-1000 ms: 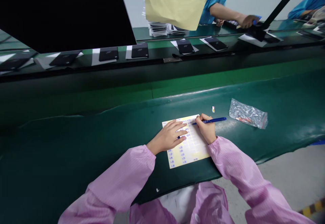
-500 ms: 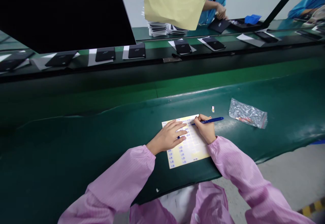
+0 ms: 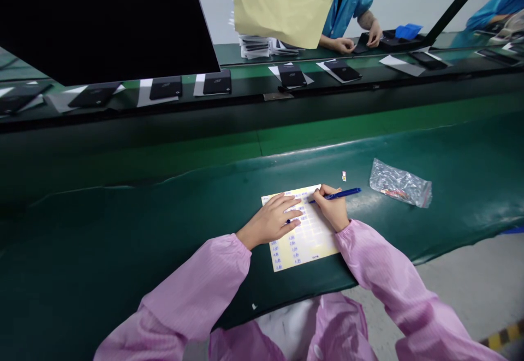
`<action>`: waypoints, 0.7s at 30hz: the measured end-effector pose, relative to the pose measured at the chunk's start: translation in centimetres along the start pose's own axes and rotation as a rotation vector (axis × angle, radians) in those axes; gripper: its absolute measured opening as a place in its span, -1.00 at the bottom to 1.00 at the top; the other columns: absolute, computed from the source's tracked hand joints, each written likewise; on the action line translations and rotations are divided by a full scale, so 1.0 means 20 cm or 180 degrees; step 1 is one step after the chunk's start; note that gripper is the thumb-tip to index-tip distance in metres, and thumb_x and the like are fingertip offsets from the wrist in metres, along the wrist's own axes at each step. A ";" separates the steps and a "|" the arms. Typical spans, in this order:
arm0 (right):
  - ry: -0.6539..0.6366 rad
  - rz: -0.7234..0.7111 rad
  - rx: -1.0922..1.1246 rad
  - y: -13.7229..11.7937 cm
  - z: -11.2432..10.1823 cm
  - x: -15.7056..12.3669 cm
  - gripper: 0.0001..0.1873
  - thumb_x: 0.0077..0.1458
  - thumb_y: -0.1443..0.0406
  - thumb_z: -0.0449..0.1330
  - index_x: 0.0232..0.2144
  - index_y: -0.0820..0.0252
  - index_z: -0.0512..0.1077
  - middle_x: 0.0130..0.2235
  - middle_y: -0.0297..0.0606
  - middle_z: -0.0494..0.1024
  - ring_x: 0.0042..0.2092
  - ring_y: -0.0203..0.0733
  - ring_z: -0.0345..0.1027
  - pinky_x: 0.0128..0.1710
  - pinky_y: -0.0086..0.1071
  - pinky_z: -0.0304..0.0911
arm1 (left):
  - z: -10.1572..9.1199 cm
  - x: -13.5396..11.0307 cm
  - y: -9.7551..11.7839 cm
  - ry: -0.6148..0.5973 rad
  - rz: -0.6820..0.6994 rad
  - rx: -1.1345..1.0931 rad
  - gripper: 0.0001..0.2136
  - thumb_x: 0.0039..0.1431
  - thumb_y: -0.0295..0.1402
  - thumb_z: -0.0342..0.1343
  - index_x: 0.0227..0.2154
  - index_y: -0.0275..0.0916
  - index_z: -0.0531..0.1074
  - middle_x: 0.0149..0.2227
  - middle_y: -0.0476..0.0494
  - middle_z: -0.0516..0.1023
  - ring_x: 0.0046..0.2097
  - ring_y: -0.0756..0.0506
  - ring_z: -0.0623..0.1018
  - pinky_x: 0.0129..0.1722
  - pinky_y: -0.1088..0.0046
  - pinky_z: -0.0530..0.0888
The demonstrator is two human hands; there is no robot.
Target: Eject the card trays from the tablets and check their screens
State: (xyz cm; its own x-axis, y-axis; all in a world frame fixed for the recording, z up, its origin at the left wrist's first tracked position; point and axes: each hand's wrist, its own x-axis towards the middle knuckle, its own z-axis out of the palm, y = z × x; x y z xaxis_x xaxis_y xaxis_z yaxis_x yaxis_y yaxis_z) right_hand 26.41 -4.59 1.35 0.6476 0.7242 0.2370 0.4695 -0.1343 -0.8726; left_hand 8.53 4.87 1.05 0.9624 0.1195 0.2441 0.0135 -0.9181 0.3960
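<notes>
A sheet of labels [image 3: 315,241], yellow and white with rows of blue handwriting, lies on the green mat in front of me. My left hand [image 3: 273,220] rests flat on its left part, fingers stretched and apart. A small dark blue round thing [image 3: 288,221] shows between those fingers; I cannot tell what it is. My right hand [image 3: 333,208] grips a blue pen [image 3: 346,193], its tip down at the sheet's upper right. Part of the writing is hidden under my hands.
Beyond the sheet lie a tiny white and yellow piece [image 3: 344,176] and a clear zip bag [image 3: 399,184]. Black devices on white papers, such as this device [image 3: 217,82], line the belt. A dark panel [image 3: 106,23] hangs upper left. Across, a co-worker's hands [image 3: 346,45] handle something black.
The devices on the belt have shifted slightly left. The co-worker's hands have moved lower and apart. My hands and the sheet look nearly the same, with the pen tip only slightly shifted.
</notes>
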 end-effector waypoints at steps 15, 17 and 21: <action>0.0125 -0.0038 -0.0012 0.00 0.00 0.00 -0.64 -0.06 0.26 0.06 -0.73 0.11 -0.02 -0.71 -0.48 0.07 -0.59 -0.38 -0.04 -0.49 -0.41 0.02 | 0.01 0.00 0.00 0.0010 0.0017 -0.0018 -0.65 0.37 -0.19 -0.14 -0.01 -0.20 0.47 0.17 -0.21 0.41 0.20 -0.20 0.37 0.24 0.05 0.25; 0.0129 -0.0043 -0.0004 0.01 0.00 0.01 -0.64 -0.07 0.26 0.06 -0.73 0.11 -0.03 -0.71 -0.49 0.06 -0.59 -0.39 -0.05 -0.49 -0.41 0.01 | 0.01 0.00 -0.01 0.0014 0.0016 -0.0027 -0.65 0.38 -0.19 -0.14 0.00 -0.20 0.46 0.17 -0.21 0.41 0.20 -0.20 0.37 0.24 0.05 0.25; 0.0133 -0.0048 0.0016 0.02 0.00 0.01 -0.64 -0.08 0.27 0.07 -0.73 0.11 -0.03 -0.71 -0.50 0.04 -0.59 -0.40 -0.07 -0.50 -0.41 -0.02 | 0.01 -0.01 0.00 0.0019 -0.0006 -0.0037 -0.66 0.37 -0.19 -0.13 0.00 -0.18 0.46 0.18 -0.19 0.41 0.21 -0.20 0.36 0.25 0.06 0.25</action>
State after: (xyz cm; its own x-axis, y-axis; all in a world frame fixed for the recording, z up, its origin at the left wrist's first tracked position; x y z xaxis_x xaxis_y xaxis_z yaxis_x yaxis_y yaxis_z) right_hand 26.66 -4.51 1.09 0.6649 0.6973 0.2676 0.4764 -0.1200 -0.8710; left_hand 8.46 4.85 0.79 0.9607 0.1234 0.2486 0.0120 -0.9134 0.4069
